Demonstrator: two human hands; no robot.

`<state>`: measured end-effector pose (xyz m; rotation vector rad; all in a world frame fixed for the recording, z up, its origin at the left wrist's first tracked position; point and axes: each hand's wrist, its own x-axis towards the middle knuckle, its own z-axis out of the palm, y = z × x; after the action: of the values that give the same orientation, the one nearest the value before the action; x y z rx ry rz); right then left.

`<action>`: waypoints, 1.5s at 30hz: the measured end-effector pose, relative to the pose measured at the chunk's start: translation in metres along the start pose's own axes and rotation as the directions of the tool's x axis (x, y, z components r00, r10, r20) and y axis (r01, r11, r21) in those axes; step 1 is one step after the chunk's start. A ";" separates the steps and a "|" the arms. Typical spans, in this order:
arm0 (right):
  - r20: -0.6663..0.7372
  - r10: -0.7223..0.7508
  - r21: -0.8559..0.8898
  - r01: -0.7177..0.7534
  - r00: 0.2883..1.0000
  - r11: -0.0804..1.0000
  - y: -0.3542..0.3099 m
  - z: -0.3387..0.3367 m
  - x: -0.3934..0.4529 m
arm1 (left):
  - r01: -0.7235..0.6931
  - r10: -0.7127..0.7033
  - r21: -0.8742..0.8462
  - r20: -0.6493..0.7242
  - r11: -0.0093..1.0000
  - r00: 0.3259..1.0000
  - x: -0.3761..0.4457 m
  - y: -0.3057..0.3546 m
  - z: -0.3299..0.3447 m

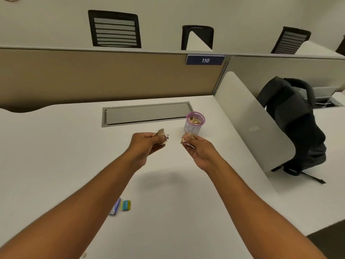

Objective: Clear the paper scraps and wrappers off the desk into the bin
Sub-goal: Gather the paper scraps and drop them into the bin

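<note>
1. left hand (149, 142): raised above the desk (56, 156), fingers pinched round a crumpled paper scrap (161, 133) that pokes up from the fingertips.
2. right hand (198, 146): raised likewise, pinching a second scrap (186, 138), just in front of the bin and a little lower than its rim.
3. bin (195, 122): small white cup with a pink rim, upright on the desk near the grey cable hatch (147, 114); already holds a heap of tan scraps close to the rim.
4. blue wrapper (116, 206) and green-yellow wrapper (126, 205): lying side by side on the desk near the left forearm, well apart from the bin, not yet collected.
5. pale scrap (84, 255): at the bottom edge of view (too small to identify for sure).
6. step in hand, as judged: carrying two scraps to the bin; the task is part done.
7. next move calls for: lifting each hand over the narrow rim, one at a time, and letting go directly above the opening, since the bin looks nearly full and light paper could spill out.
8. black backpack (295, 128): beyond the side divider, not involved.
</note>
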<state>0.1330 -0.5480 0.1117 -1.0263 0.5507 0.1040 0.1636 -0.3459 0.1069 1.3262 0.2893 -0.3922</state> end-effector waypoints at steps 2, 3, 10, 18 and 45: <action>-0.023 -0.072 -0.076 0.070 0.997 0.995 -0.027 -0.012 0.024 | -0.004 0.004 0.012 0.007 1.000 1.000 0.018 0.009 0.030; -0.046 -0.118 -0.155 0.109 0.992 0.982 -0.039 -0.017 0.039 | -0.006 0.006 0.021 0.003 1.000 1.000 0.028 0.013 0.043; 0.128 -0.499 -0.877 0.332 0.857 0.346 -0.085 -0.031 0.148 | 0.023 -0.018 0.097 -0.061 0.995 0.998 0.079 0.030 0.117; 0.181 -0.061 -0.957 0.161 0.982 -0.242 -0.086 -0.011 0.206 | -0.001 0.029 0.178 -0.155 0.984 0.987 0.119 0.026 0.131; 0.291 -0.485 -0.926 0.371 0.825 0.075 0.005 -0.170 0.141 | -0.160 0.301 0.882 0.022 0.444 0.953 0.171 0.017 0.179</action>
<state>0.1870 -0.7104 -0.0273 -2.4889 0.1509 -0.1870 0.3219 -0.5360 0.0895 2.4204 -0.0250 -0.1931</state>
